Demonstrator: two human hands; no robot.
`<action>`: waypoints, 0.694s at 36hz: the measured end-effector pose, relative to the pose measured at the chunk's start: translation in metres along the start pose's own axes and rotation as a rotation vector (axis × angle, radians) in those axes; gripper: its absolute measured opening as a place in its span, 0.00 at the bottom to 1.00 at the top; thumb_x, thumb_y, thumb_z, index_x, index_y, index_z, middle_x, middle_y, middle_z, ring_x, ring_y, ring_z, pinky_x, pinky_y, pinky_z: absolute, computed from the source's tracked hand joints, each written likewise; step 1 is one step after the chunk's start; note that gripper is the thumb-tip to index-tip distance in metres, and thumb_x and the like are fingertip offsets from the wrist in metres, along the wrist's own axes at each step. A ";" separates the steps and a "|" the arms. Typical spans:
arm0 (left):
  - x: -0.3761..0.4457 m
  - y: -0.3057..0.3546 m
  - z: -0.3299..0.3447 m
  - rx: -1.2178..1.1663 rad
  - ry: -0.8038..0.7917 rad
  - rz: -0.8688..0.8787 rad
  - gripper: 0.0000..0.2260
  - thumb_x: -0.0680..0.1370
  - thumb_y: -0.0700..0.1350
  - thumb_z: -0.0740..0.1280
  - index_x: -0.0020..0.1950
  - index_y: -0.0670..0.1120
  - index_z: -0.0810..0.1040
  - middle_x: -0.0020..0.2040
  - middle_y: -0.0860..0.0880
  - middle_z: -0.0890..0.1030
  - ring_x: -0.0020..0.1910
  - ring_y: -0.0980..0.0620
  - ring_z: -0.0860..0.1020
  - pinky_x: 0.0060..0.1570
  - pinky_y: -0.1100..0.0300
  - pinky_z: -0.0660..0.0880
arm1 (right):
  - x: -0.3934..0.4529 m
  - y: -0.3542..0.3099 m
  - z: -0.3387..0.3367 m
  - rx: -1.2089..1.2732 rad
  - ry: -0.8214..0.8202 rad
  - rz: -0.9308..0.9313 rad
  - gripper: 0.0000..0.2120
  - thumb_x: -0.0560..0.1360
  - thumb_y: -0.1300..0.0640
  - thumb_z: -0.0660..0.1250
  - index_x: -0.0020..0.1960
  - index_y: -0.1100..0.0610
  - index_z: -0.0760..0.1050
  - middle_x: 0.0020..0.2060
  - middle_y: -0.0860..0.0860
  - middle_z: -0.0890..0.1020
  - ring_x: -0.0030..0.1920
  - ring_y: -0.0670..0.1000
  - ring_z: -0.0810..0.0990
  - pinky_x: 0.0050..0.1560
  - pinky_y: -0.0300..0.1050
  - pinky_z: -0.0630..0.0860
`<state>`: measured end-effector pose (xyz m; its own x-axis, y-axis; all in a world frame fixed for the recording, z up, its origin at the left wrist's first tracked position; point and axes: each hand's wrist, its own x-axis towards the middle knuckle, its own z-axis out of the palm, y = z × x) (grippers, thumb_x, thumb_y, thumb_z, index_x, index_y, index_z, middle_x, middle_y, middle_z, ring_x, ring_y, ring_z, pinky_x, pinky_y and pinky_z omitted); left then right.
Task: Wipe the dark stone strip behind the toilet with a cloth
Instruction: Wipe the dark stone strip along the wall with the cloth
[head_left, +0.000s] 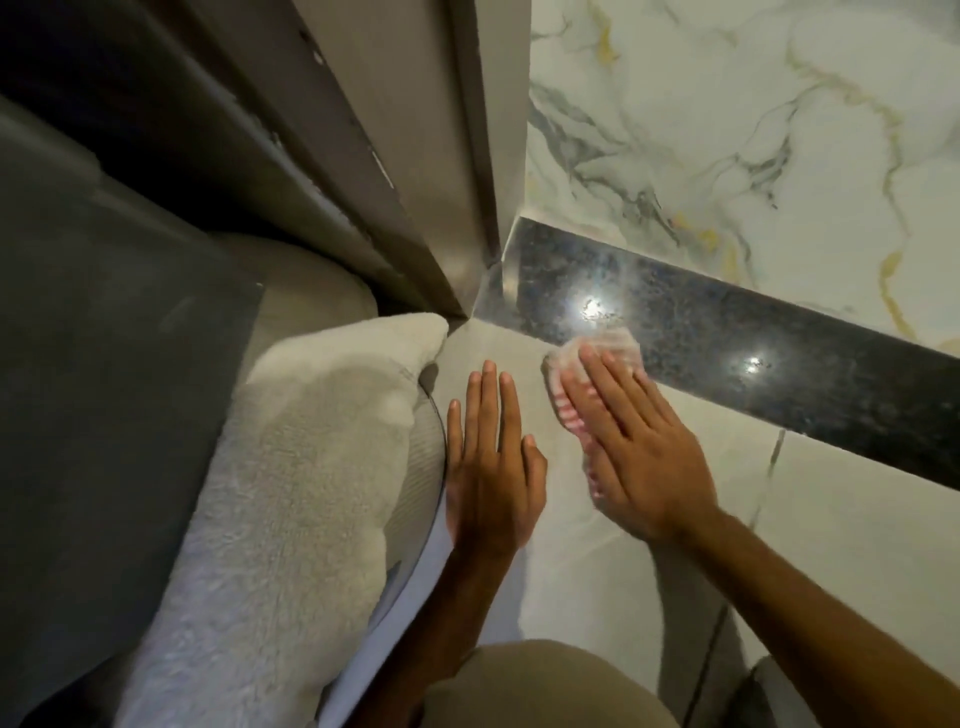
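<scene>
A polished, dark speckled stone strip (727, 353) runs diagonally from the corner toward the right edge, between pale floor tile and veined marble tile, with two bright light glints on it. A thin pink-and-white striped cloth (571, 384) lies flattened partly over the strip's near edge and partly on the pale tile.

Home bathroom: veined marble-look wall tile (727, 104), polished dark stone strip (727, 353) along pale floor tiles (597, 571), fluffy white towel (291, 467) (draped beside grey doorframe (457, 156)).

Most of the cloth (569, 374) under the right hand (644, 441); dark stone strip (727, 353) beyond it, cut by the right edge.
</scene>
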<state>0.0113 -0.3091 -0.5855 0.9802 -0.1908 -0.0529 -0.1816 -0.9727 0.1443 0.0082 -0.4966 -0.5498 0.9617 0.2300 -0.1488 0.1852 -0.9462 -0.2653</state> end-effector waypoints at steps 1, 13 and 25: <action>0.000 0.000 -0.001 -0.022 0.009 -0.006 0.30 0.87 0.49 0.53 0.88 0.40 0.56 0.89 0.40 0.56 0.89 0.42 0.54 0.88 0.41 0.55 | -0.012 0.008 -0.002 0.011 0.016 0.055 0.32 0.88 0.48 0.51 0.90 0.53 0.52 0.91 0.53 0.52 0.91 0.54 0.50 0.90 0.62 0.58; -0.002 0.001 0.003 0.032 0.022 -0.032 0.31 0.87 0.50 0.56 0.88 0.39 0.56 0.89 0.38 0.55 0.89 0.41 0.55 0.87 0.41 0.58 | 0.113 -0.030 -0.018 0.063 -0.123 -0.122 0.37 0.86 0.39 0.37 0.90 0.55 0.46 0.90 0.57 0.47 0.91 0.60 0.45 0.92 0.60 0.45; 0.000 0.002 0.001 0.043 0.005 -0.033 0.34 0.84 0.51 0.56 0.88 0.37 0.55 0.88 0.37 0.56 0.88 0.39 0.56 0.87 0.42 0.55 | 0.100 -0.009 -0.032 0.033 -0.040 0.227 0.33 0.88 0.48 0.47 0.90 0.53 0.42 0.90 0.57 0.43 0.91 0.58 0.42 0.92 0.60 0.45</action>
<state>0.0105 -0.3109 -0.5860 0.9861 -0.1579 -0.0520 -0.1522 -0.9833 0.1002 0.1093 -0.4719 -0.5322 0.9692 0.0216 -0.2454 -0.0422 -0.9668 -0.2519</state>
